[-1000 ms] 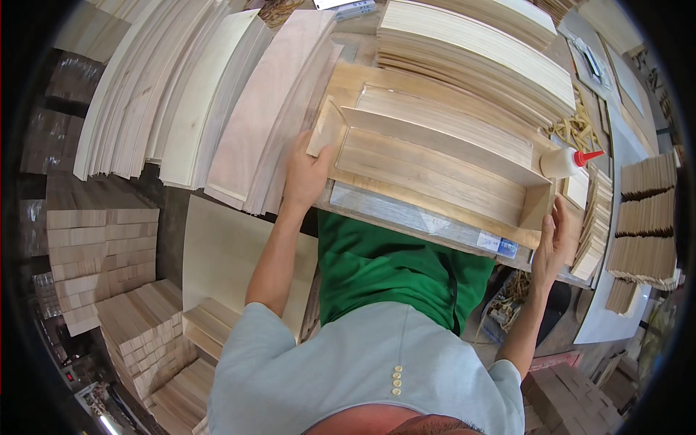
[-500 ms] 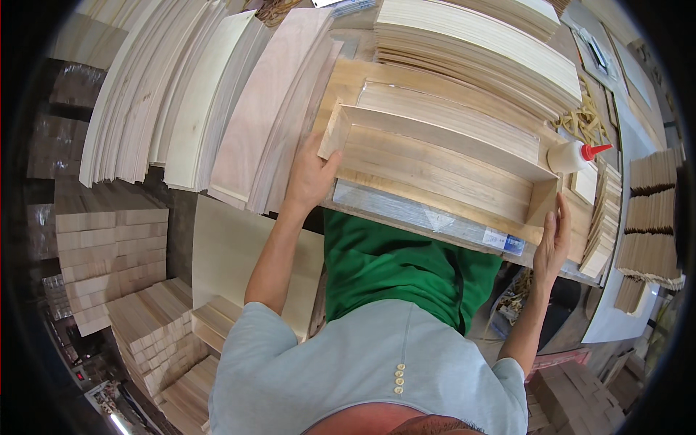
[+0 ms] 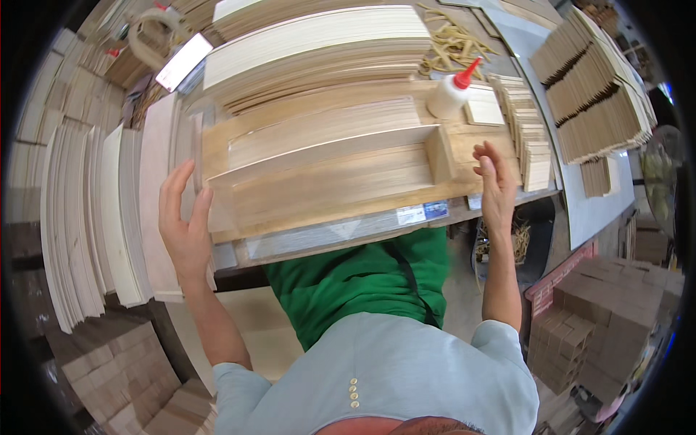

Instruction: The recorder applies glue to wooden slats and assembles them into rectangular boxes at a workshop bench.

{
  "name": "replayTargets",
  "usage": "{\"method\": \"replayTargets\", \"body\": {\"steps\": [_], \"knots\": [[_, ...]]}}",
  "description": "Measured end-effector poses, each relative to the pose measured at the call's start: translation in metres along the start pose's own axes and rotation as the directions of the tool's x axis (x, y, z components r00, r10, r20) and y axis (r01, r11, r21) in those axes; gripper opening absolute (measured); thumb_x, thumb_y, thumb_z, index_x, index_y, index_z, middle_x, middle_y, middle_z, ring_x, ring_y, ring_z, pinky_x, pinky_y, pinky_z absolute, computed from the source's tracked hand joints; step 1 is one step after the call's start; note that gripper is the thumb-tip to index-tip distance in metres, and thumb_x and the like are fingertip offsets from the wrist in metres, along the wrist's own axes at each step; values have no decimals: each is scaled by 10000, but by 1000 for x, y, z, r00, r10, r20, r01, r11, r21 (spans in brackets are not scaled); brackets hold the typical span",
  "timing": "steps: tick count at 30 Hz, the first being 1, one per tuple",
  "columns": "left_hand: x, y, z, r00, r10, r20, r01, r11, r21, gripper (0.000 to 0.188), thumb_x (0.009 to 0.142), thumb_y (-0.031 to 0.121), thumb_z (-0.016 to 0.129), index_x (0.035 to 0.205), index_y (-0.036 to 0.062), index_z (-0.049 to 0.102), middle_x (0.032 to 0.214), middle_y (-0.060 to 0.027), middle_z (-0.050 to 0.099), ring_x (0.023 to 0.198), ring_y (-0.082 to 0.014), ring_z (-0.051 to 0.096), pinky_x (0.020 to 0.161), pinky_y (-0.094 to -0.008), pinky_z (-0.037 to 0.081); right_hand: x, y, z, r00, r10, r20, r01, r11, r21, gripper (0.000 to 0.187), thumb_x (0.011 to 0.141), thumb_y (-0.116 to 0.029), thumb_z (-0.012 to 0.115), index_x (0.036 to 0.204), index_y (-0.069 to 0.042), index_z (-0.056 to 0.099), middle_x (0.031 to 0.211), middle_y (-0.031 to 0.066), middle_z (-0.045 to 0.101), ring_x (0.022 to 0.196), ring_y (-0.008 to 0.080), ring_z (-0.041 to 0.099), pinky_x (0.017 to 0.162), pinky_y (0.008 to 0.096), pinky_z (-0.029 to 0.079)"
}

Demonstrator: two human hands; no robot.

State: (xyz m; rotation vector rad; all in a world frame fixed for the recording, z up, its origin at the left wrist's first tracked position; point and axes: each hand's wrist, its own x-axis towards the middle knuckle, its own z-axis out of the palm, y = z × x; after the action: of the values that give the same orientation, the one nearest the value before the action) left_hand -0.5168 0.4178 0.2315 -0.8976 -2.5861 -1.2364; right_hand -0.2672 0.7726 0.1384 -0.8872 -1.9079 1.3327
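Note:
A three-sided wooden frame lies on a wooden work board [image 3: 475, 145] in front of me. Its long thin panel [image 3: 326, 153] stands on edge, with a short end piece [image 3: 440, 156] upright at the right. The left end piece is blurred and hard to make out. Just off that left end is my left hand [image 3: 185, 225], fingers apart and holding nothing. My right hand [image 3: 497, 188] hovers to the right of the frame, open and away from the end piece. Behind the frame lies another flat wooden panel [image 3: 326, 119].
A white bottle with a red nozzle [image 3: 448, 99] stands behind the right end, beside a small pale wooden block [image 3: 483, 106]. Stacked boards [image 3: 319, 43] line the far side, more planks [image 3: 119, 217] the left. Short slats [image 3: 533, 138] lie at the right, near yellowish strips [image 3: 457, 43].
Both hands have let go of the frame's two ends and moved outward from it. The whole view has turned, so the bench sits further left and more level.

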Motion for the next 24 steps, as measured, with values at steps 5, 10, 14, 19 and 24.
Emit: {"method": "replayTargets", "body": {"steps": [5, 10, 14, 19, 24], "knots": [[48, 7, 34, 937, 118, 328, -158, 983, 97, 382, 819, 75, 634, 1194, 24, 582, 1214, -148, 577, 1153, -290, 530, 987, -353, 396, -5, 10, -14, 999, 25, -31, -24, 999, 31, 339, 969, -177, 529, 1238, 31, 542, 1121, 109, 629, 1036, 156, 580, 881, 270, 457], [112, -7, 95, 716, 9, 698, -343, 876, 340, 539, 755, 154, 692, 1245, 13, 517, 1274, -182, 504, 1199, -324, 481, 989, -388, 419, -4, 14, -16, 999, 51, 0, -51, 998, 21, 345, 968, -180, 532, 1245, 26, 547, 1121, 107, 634, 1035, 154, 585, 856, 271, 474], [119, -33, 142, 586, -164, 794, -286, 875, 391, 652, 695, 244, 733, 1254, 13, 489, 1253, -178, 492, 1180, -335, 468, 1008, -387, 394, -11, 17, -14, 999, 49, -10, -48, 998, 44, 347, 972, -183, 523, 1242, 35, 542, 1127, 111, 633, 1043, 170, 596, 840, 283, 490], [119, -44, 154, 667, -80, 740, -421, 780, 464, 738, 603, 267, 770, 1213, 6, 449, 1194, -231, 502, 1164, -416, 450, 1008, -415, 383, -18, 20, -24, 996, 79, -38, -79, 997, 0, 344, 967, -165, 526, 1231, 56, 543, 1124, 124, 638, 1038, 173, 602, 851, 288, 488], [130, -35, 144, 633, -134, 762, -212, 917, 337, 609, 653, 221, 741, 1158, 44, 451, 1031, -184, 537, 1032, -304, 515, 902, -370, 419, -30, 22, -34, 993, 96, -69, -95, 995, 20, 333, 966, -154, 524, 1227, 52, 547, 1090, 133, 649, 1010, 177, 614, 838, 287, 493]]}}
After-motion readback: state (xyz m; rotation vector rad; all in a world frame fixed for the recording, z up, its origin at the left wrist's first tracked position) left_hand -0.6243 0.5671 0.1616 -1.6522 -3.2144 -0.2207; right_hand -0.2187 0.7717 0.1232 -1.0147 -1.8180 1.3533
